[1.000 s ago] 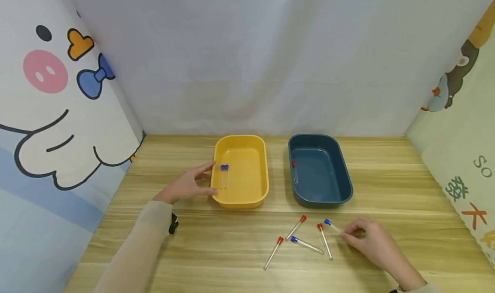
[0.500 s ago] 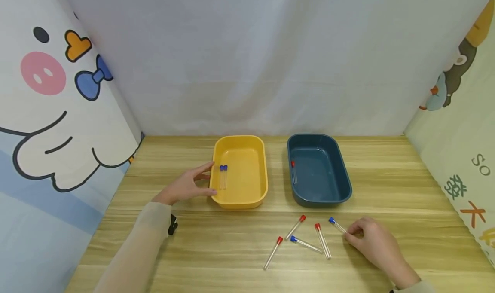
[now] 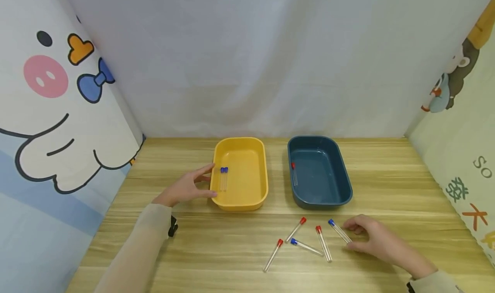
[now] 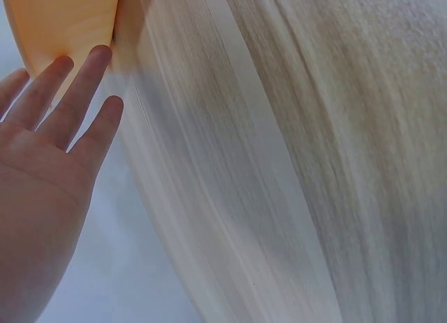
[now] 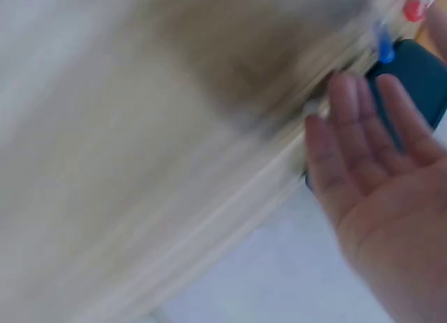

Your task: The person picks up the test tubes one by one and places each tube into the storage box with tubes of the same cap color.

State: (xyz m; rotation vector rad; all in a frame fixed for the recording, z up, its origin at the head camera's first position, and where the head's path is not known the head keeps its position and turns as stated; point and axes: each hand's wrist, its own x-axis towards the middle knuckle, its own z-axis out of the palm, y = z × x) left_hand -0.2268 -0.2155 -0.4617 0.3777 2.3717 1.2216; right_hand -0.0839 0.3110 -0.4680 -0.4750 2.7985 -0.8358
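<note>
My left hand (image 3: 188, 188) rests against the left side of a yellow tray (image 3: 262, 172), fingers and thumb spread along its rim; the left wrist view shows those fingers fairly straight. Two blue-capped test tubes (image 3: 224, 181) lie inside that tray. On the right, my right hand (image 3: 373, 239) is low over the table, thumb and fingers apart. Its thumb tip is by the bottom end of a blue-capped test tube (image 3: 339, 230) lying on the wood; whether they touch I cannot tell. The right wrist view is blurred, with the fingers extended.
A dark blue tray (image 3: 321, 172) stands right of the yellow one, with a red-capped test tube (image 3: 294, 175) inside. Before the trays lie another blue-capped tube (image 3: 307, 247) and three red-capped tubes, one (image 3: 324, 244) beside the right hand's tube. A pale cloth (image 3: 270, 69) hangs behind.
My right hand's thumb and fingers have parted from the blue-capped tube they pinched, and the tube lies more fully in sight, at a steeper angle. The left hand stays at the yellow tray.
</note>
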